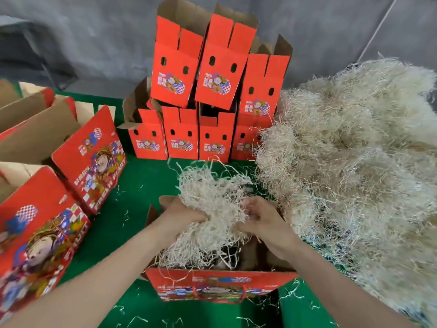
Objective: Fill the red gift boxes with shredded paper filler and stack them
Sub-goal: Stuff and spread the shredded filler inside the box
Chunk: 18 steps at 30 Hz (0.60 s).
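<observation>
Two hands, the left hand and the right hand, curl their fingers round one stringy clump of pale paper shreds, right over an open red box with brown card inside. Just right of the right hand a huge fluffy pile of shreds crowds in, past the hands stands a stack of tall red boxes with open flaps, and left of the left hand more boxes stand open. All sit on a green top dotted with loose shreds, a grey wall behind.
</observation>
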Each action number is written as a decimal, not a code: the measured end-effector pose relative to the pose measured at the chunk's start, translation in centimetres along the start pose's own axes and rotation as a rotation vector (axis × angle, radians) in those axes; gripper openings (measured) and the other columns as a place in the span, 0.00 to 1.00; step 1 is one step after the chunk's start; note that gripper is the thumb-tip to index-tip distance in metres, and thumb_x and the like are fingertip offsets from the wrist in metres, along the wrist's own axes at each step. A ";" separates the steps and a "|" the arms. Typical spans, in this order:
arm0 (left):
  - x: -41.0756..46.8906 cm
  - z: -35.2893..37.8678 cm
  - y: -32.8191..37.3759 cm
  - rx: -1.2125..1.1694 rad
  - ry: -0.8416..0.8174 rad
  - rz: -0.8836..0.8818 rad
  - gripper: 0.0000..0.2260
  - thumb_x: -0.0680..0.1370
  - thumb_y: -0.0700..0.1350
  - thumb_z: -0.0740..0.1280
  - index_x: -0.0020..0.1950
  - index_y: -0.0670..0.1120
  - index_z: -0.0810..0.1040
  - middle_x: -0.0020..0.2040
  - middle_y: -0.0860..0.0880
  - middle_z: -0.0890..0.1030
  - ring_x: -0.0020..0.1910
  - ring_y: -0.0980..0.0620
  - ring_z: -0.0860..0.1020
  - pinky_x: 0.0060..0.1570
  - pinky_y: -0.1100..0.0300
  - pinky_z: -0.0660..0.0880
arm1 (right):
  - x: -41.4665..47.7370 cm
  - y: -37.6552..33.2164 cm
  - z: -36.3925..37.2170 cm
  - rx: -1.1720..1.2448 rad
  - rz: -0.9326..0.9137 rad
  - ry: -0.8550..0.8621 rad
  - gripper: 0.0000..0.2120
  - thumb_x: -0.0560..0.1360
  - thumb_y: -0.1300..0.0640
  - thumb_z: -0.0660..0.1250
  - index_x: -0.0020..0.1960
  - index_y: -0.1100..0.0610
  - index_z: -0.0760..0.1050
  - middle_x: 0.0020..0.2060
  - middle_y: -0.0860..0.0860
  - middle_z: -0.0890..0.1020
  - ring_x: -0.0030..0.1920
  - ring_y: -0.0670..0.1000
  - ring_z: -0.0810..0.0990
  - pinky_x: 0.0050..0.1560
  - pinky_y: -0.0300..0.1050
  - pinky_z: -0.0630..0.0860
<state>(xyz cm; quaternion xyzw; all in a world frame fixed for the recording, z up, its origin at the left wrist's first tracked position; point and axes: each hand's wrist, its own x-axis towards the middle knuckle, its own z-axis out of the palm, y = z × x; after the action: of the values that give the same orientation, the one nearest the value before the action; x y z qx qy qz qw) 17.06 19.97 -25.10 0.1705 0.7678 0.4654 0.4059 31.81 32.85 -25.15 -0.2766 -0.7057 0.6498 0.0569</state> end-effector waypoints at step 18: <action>0.4 -4.2 0.0 0.310 -0.170 0.078 0.40 0.71 0.33 0.72 0.75 0.37 0.50 0.43 0.53 0.75 0.35 0.66 0.76 0.36 0.81 0.68 | -1.8 -0.1 -3.4 -0.082 -0.037 0.391 0.12 0.69 0.69 0.67 0.49 0.56 0.75 0.47 0.48 0.78 0.55 0.46 0.72 0.47 0.35 0.72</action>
<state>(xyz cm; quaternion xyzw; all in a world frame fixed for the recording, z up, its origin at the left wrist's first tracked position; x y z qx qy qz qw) 13.53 17.74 -24.30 0.2996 0.7860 0.3408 0.4199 34.80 35.00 -24.07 -0.3866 -0.7120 0.5533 0.1937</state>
